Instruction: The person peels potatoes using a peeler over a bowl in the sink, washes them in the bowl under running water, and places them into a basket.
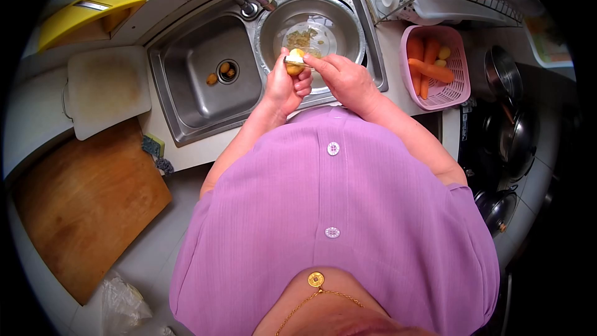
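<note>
head view. i log the following at the stainless-steel double sink point(165, 101):
item: left hand point(287, 89), fingers curled closed around a small, partly peeled, yellow-and-brown potato point(293, 70), held above the near rim of the round stainless-steel basin point(348, 36).
item: right hand point(346, 78), closed on a slim peeler-like tool point(295, 60) set against the potato, index finger stretched out; i cannot make out the tool's details.
item: pale yellow peelings point(302, 38), inside the basin, which sits in the sink's right bowl.
item: small brown potatoes point(212, 79), at the drain of the left bowl.
item: pink plastic basket point(459, 84), beside the sink's right edge, containing orange carrots point(433, 71) and pale peeled potatoes point(444, 52).
</note>
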Available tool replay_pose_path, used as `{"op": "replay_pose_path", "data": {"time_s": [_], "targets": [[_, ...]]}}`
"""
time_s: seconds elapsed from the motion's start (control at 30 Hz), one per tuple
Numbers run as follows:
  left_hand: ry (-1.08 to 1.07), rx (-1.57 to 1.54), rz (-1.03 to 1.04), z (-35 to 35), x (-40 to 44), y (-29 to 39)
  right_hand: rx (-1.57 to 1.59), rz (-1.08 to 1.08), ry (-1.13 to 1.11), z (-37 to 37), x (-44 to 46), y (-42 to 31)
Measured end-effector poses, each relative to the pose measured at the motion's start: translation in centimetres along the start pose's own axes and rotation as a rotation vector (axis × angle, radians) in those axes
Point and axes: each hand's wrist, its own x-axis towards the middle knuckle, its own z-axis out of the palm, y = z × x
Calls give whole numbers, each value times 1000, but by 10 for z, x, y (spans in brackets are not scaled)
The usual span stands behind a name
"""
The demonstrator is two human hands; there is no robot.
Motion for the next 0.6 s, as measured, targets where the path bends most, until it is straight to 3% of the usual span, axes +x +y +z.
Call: {"op": "replay_pose_path", "data": {"time_s": [0.07,0.27,0.4,0.47,0.6], "targets": [[5,33,0,-3,1,-3,-60,3,0,1,0,5],[-57,81,-36,10,-12,1,62,299,50,9,-5,33],[-47,63,-32,9,-8,0,201,224,133,-1,-3,9],[-35,16,-39,5,-6,-3,129,67,14,-3,-4,-1],[-123,-22,-138,-3,-2,-1,72,143,36,-2,-2,8]]}}
